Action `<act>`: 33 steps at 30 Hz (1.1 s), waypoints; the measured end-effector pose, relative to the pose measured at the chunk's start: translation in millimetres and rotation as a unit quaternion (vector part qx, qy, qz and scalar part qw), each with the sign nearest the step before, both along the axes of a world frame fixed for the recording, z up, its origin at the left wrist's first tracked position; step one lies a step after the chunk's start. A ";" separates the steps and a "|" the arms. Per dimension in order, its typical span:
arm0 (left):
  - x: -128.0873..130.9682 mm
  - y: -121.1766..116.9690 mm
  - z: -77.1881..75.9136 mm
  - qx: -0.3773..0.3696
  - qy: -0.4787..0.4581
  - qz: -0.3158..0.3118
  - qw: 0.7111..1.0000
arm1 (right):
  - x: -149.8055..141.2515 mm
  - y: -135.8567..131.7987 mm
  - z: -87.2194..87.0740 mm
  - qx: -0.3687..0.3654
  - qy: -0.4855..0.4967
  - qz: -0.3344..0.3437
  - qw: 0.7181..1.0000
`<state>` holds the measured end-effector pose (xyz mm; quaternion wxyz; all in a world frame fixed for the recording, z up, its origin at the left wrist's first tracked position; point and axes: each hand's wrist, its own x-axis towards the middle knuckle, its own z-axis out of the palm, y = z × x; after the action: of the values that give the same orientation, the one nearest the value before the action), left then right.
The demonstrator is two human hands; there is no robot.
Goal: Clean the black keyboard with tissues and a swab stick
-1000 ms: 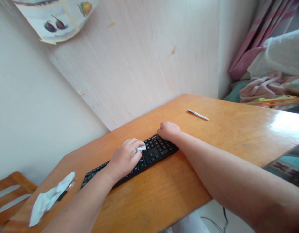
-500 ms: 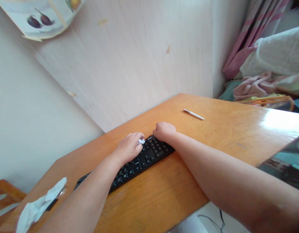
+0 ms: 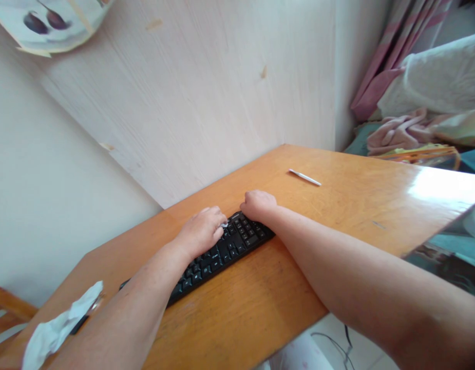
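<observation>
A black keyboard [image 3: 237,241] lies at a slant on the wooden table, its left part hidden under my left forearm. Over its upper middle keys is my left hand [image 3: 203,228], fingers closed around a small crumpled white tissue [image 3: 224,225]. Only a bit of that tissue shows past the fingertips. My right hand [image 3: 259,205] is closed on the keyboard's far right corner, its fingers curled and partly hidden.
A white pen-like stick [image 3: 304,177] lies beyond my right hand. At the left are a white cloth or tissue [image 3: 63,324] and a dark slim object [image 3: 79,325] beside it. A pale wall panel [image 3: 222,103] borders the wooden table [image 3: 245,308].
My left hand has shifted slightly over the keys and less of the white tissue shows. My right hand stays at the keyboard's corner. The whole view has moved a little.
</observation>
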<state>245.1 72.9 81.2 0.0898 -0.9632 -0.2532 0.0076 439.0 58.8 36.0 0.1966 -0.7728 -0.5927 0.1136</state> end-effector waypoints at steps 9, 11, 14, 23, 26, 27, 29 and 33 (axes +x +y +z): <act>0.3 -11.1 4.2 0.000 0.010 -0.008 1.000 | -0.2 0.5 -1.5 0.005 0.002 0.002 1.000; -0.2 -14.8 4.5 -0.002 0.012 -0.013 1.000 | -0.4 0.5 -1.0 0.001 0.004 0.000 1.000; -1.2 -19.5 4.5 0.006 0.016 -0.017 1.000 | -0.4 0.4 -0.1 -0.002 0.005 0.000 1.000; -3.8 -31.1 2.8 0.023 0.030 -0.040 0.998 | -0.6 0.2 0.0 0.004 0.004 0.003 1.000; -3.3 -38.9 3.9 0.013 0.030 -0.045 0.998 | -0.7 -0.1 0.7 -0.003 0.005 0.000 1.000; -2.9 -41.7 4.3 0.010 0.031 -0.047 0.998 | -0.7 -0.4 1.0 -0.005 0.006 -0.001 1.000; -2.0 -47.1 5.2 0.006 0.035 -0.048 0.998 | -0.8 -0.8 1.6 -0.006 0.006 -0.003 1.000; -0.8 -56.7 6.9 0.001 0.043 -0.049 0.998 | -1.2 -1.4 2.5 -0.009 0.006 -0.005 1.000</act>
<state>244.3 16.2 88.1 0.1020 -0.9730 -0.2020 0.0448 437.8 57.4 38.5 0.1938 -0.7767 -0.5866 0.1230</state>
